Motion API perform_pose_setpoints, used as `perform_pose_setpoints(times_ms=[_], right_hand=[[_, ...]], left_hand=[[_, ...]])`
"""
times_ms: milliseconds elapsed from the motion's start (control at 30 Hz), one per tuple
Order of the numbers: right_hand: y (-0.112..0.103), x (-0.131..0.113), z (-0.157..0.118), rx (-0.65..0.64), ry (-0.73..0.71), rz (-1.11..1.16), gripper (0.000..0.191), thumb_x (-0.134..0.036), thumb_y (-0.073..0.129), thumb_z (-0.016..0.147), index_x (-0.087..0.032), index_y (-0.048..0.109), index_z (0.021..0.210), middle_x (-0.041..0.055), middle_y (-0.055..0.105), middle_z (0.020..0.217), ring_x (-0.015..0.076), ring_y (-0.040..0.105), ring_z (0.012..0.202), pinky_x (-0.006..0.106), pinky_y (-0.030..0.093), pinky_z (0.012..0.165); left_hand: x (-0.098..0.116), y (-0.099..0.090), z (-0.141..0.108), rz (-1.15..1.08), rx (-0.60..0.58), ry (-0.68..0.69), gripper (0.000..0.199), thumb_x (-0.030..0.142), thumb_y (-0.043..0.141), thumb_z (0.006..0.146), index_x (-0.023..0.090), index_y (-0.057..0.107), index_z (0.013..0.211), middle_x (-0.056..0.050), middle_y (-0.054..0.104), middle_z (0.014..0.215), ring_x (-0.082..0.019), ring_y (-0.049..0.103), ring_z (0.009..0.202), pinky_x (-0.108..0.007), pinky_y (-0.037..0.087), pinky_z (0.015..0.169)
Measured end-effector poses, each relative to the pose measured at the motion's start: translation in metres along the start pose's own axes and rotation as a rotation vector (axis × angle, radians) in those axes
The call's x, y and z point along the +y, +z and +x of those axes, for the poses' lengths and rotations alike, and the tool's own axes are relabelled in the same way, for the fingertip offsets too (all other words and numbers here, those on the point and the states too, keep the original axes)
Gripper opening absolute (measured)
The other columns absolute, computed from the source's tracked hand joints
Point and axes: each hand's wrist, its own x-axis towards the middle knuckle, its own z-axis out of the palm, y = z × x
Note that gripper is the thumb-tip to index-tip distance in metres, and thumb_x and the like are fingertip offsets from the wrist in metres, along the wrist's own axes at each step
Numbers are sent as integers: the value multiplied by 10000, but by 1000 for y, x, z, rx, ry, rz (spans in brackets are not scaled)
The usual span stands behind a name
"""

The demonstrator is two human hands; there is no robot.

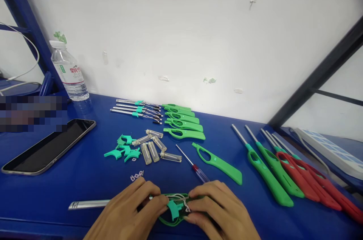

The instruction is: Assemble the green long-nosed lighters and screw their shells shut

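At the table's front edge lies an open green lighter handle shell (170, 222), mostly covered by my hands. My left hand (133, 208) is closed over its front end, fingertips beside a teal trigger (174, 209). From under this hand a metal lighter tube (89, 204) points left. My right hand (221, 208) is closed on the shell's other end, with fingertips at the white wires (180, 196) and a dark part. What lies beneath the palms is hidden. Just beyond my right hand lie a screwdriver (197, 168) and a green half shell (219, 162).
Clear fuel tanks (153, 152), teal triggers (124, 150) and small pinkish clips (137, 175) lie mid-table. Behind are wired tubes (124, 110) and green shells (184, 126). Assembled lighters (269, 175) line the right. A phone (51, 145) and water bottle (69, 72) stand left.
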Motion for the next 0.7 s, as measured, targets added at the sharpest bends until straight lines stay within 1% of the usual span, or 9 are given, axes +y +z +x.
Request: perform_pose_setpoints(times_ms=[67,100,167,300,367,533,633,700], right_hand=[[1,0,-1,-8,0,-25,249,-438,644,1293,-296,793,1151,-27,904,1111,149,873,930,270,673,868],[2,0,-2,-11,2,-40,276,-455,641,1291,-290,790,1128,-23,902,1103,153,873,924,277,673,853],[3,0,-2,-15,5,-59,311,-479,633,1289,-279,778,1100,-19,900,1101,155,870,910,289,670,830],[3,0,-2,-13,19,-66,334,-491,604,1297,-281,752,1084,-22,893,1089,154,858,890,299,660,821],[3,-1,-1,-12,25,-64,316,-492,601,1296,-292,757,1107,-24,893,1097,155,857,905,296,658,836],[1,-5,1,-36,49,-36,271,-477,590,1302,-317,773,1184,-44,905,1142,150,865,956,283,659,881],[0,-6,2,-31,51,-25,280,-478,584,1307,-317,774,1179,-50,905,1132,149,863,936,291,656,866],[0,-5,2,-37,48,-21,228,-454,616,1305,-322,774,1208,-49,899,1143,150,863,944,298,654,883]], left_hand=[[-1,4,3,-32,52,1,469,239,310,1352,318,765,1271,39,813,1046,-154,746,858,-284,611,1058],[-2,4,5,-48,56,6,475,243,302,1356,317,760,1253,46,808,1033,-151,742,848,-289,602,1068],[-2,2,9,-81,8,9,442,213,331,1345,313,748,1236,51,800,1026,-148,746,848,-286,604,1039],[-1,-11,17,-109,-99,3,300,131,499,1261,310,740,1240,40,804,1066,-162,768,887,-273,635,917],[-2,-14,18,-106,-110,11,299,88,529,1216,306,734,1240,39,813,1078,-165,774,904,-272,635,893],[-4,-10,13,-120,-98,0,348,63,510,1206,320,730,1289,60,816,1120,-155,770,974,-278,607,996],[-3,-8,10,-118,-98,-21,382,50,484,1201,326,728,1300,57,803,1119,-151,754,963,-282,580,1010],[-3,-7,8,-87,-89,-26,383,81,461,1224,330,734,1327,44,801,1125,-158,750,950,-304,567,1055]])
